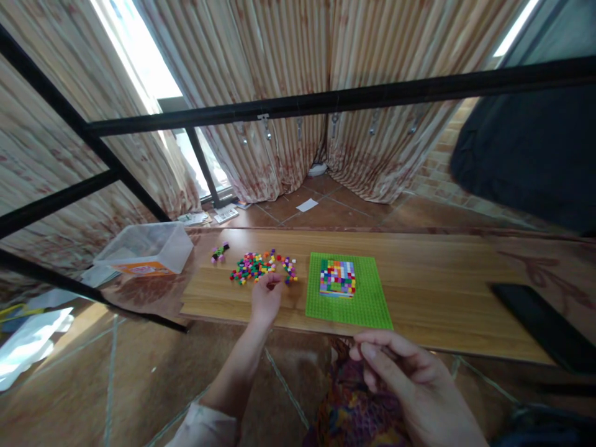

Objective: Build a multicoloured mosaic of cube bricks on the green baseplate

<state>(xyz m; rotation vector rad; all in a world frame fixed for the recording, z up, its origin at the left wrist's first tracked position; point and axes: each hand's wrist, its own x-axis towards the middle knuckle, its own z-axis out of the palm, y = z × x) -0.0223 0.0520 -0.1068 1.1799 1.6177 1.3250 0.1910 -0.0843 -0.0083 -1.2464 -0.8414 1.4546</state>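
Observation:
My left hand [266, 300] reaches to the near edge of a loose pile of small coloured toy bricks [254, 267]. Its thumb and fingers are curled together, and whatever they may hold is hidden. Closer to me, my right hand [403, 372] is in a pinch in front of the board's near edge; anything between its fingertips is too small to name. Between and beyond the hands lies a green studded baseplate [344, 313]. On it stands a low block of bricks [338, 278] in many colours, with white and lilac ones near its top.
The wooden board [433, 279] carries a small separate cluster of pink, green and black pieces [220, 252] at its left. A clear plastic bin [149, 248] stands beyond its left end. A dark flat object [544, 323] lies at right. Black metal bars [288, 107] cross behind.

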